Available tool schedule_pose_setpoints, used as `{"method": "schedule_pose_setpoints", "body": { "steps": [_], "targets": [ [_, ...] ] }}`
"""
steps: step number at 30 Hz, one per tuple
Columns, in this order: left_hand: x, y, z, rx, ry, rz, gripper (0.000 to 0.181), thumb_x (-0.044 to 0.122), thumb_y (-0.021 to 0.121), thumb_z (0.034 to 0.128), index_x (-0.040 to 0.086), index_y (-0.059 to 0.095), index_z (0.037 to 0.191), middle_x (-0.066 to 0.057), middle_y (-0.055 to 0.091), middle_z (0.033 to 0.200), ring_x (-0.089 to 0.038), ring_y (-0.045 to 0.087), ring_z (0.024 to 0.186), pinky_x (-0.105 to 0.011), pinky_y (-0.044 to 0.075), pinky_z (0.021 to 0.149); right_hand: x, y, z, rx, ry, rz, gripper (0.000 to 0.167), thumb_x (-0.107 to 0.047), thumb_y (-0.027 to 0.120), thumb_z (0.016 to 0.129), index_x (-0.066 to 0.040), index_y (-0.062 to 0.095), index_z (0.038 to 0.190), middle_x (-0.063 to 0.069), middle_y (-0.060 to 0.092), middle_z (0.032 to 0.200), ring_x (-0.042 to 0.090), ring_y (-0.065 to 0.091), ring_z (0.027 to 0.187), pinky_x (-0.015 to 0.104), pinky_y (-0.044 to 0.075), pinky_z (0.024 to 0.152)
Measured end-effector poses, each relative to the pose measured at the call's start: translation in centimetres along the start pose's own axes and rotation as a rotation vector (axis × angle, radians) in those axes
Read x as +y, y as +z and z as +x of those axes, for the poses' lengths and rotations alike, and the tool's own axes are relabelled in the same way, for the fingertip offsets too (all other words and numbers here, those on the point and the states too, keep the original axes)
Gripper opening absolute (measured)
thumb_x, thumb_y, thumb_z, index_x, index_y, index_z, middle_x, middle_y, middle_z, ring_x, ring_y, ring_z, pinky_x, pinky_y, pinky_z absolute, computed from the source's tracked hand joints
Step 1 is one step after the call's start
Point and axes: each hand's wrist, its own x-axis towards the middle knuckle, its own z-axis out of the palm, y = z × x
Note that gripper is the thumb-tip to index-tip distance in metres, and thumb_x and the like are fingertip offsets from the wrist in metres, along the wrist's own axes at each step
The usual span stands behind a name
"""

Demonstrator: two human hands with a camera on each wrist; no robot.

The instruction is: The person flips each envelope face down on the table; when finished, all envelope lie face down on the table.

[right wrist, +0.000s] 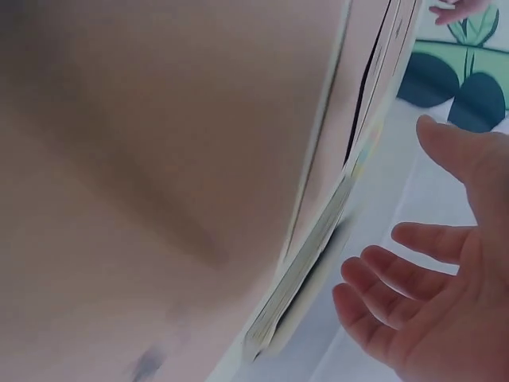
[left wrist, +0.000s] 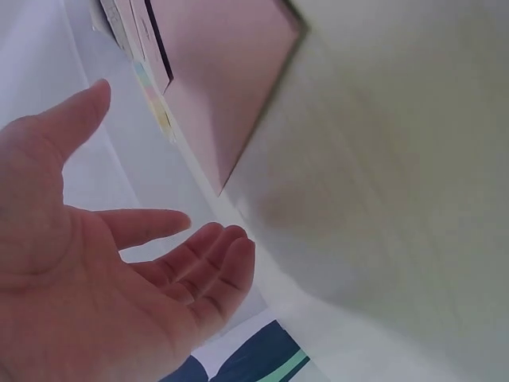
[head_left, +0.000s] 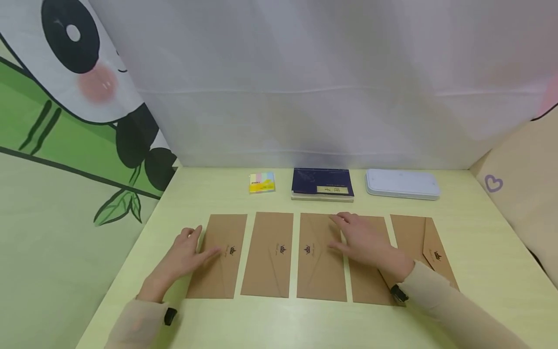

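Several brown paper envelopes with small dark crown prints lie side by side in a row. My left hand (head_left: 185, 254) hovers by the left edge of the leftmost envelope (head_left: 235, 228), thumb over it. In the left wrist view, that hand (left wrist: 119, 270) holds nothing, its fingers loosely bent. My right hand (head_left: 366, 242) is above the fourth envelope (head_left: 370, 286), its fingertips reaching over the right side of the middle envelope (head_left: 320, 281). Its fingers (right wrist: 398, 278) are apart and hold nothing in the right wrist view. Beyond the right forearm lies the rightmost envelope (head_left: 410, 232).
Behind the row stand a pack of colored sticky notes (head_left: 262, 183), a dark blue notebook (head_left: 321, 183) and a pale blue-white case (head_left: 402, 184). A white cloth (head_left: 305, 121) hangs along the back edge of the light yellow table (head_left: 270, 325).
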Motion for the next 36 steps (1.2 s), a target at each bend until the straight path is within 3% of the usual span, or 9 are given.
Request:
{"method": "schedule_pose_setpoints", "body": {
  "steps": [4, 12, 22, 27, 29, 31, 33, 36],
  "targets": [
    [0.0, 0.1, 0.1, -0.015, -0.006, -0.009, 0.086, 0.05, 0.063, 0.0879, -0.019, 0.038, 0.133, -0.038, 0.041, 0.123, -0.049, 0.042, 0.112, -0.058, 0.037, 0.091, -1.7, 0.4, 1.8, -0.047, -0.034, -0.046, 0.072, -0.051, 0.062, 0.088, -0.002, 0.046, 0.138, 0.015, 0.052, 0.128, 0.03, 0.05, 0.116, 0.044, 0.039, 0.097],
    [0.1, 0.0, 0.4, -0.044, -0.039, -0.038, 0.077, 0.041, 0.064, 0.0896, -0.022, 0.043, 0.127, -0.038, 0.046, 0.116, -0.046, 0.046, 0.107, -0.056, 0.04, 0.089, -5.0, 1.8, 5.1, -0.111, -0.084, -0.016, 0.072, -0.048, 0.063, 0.088, 0.001, 0.045, 0.138, 0.016, 0.05, 0.13, 0.03, 0.048, 0.118, 0.042, 0.036, 0.099],
    [-0.4, 0.1, 0.9, -0.074, -0.061, -0.033, 0.072, 0.038, 0.067, 0.088, -0.022, 0.049, 0.121, -0.035, 0.053, 0.108, -0.044, 0.049, 0.101, -0.054, 0.041, 0.085, -8.5, 4.4, 7.5, -0.157, -0.137, -0.08, 0.06, -0.055, 0.057, 0.089, -0.006, 0.055, 0.124, 0.007, 0.052, 0.122, 0.025, 0.047, 0.111, 0.041, 0.036, 0.096],
    [-0.5, 0.3, 1.1, -0.057, -0.049, -0.044, 0.042, 0.033, 0.07, 0.0862, -0.009, 0.064, 0.091, -0.015, 0.053, 0.077, -0.031, 0.048, 0.078, -0.042, 0.041, 0.068, -10.4, 5.2, 8.2, -0.156, -0.163, -0.074, 0.06, -0.057, 0.058, 0.088, -0.007, 0.058, 0.121, 0.007, 0.051, 0.124, 0.026, 0.043, 0.118, 0.043, 0.036, 0.096],
    [-0.4, 0.3, 1.1, -0.057, -0.065, -0.058, 0.036, 0.031, 0.07, 0.0858, -0.002, 0.058, 0.076, -0.007, 0.042, 0.067, -0.025, 0.042, 0.069, -0.037, 0.036, 0.059, -11.2, 5.5, 8.6, -0.152, -0.17, -0.075, 0.059, -0.057, 0.058, 0.087, -0.007, 0.06, 0.119, 0.006, 0.052, 0.124, 0.026, 0.043, 0.119, 0.042, 0.035, 0.097],
    [-0.4, 0.2, 1.1, -0.063, -0.09, -0.073, 0.036, 0.03, 0.071, 0.0857, 0.0, 0.055, 0.072, -0.005, 0.039, 0.064, -0.024, 0.041, 0.066, -0.034, 0.033, 0.056, -12.1, 5.9, 8.9, -0.154, -0.172, -0.079, 0.058, -0.058, 0.058, 0.087, -0.008, 0.061, 0.117, 0.006, 0.053, 0.125, 0.026, 0.043, 0.12, 0.042, 0.034, 0.098],
    [-0.2, -0.1, 0.9, -0.075, -0.121, -0.089, 0.035, 0.029, 0.07, 0.0859, -0.004, 0.061, 0.078, -0.014, 0.049, 0.069, -0.028, 0.049, 0.07, -0.037, 0.04, 0.058, -12.9, 6.5, 9.4, -0.158, -0.167, -0.093, 0.06, -0.061, 0.058, 0.086, -0.01, 0.062, 0.116, 0.003, 0.053, 0.126, 0.024, 0.043, 0.12, 0.042, 0.034, 0.097],
    [-0.2, -0.3, 0.8, -0.09, -0.153, -0.103, 0.046, 0.027, 0.069, 0.0865, -0.015, 0.063, 0.103, -0.032, 0.06, 0.097, -0.041, 0.057, 0.091, -0.047, 0.048, 0.074, -14.2, 7.3, 9.9, -0.172, -0.153, -0.132, 0.066, -0.067, 0.056, 0.083, -0.012, 0.063, 0.119, 0.0, 0.054, 0.127, 0.021, 0.043, 0.121, 0.043, 0.034, 0.095]
  ]
}}
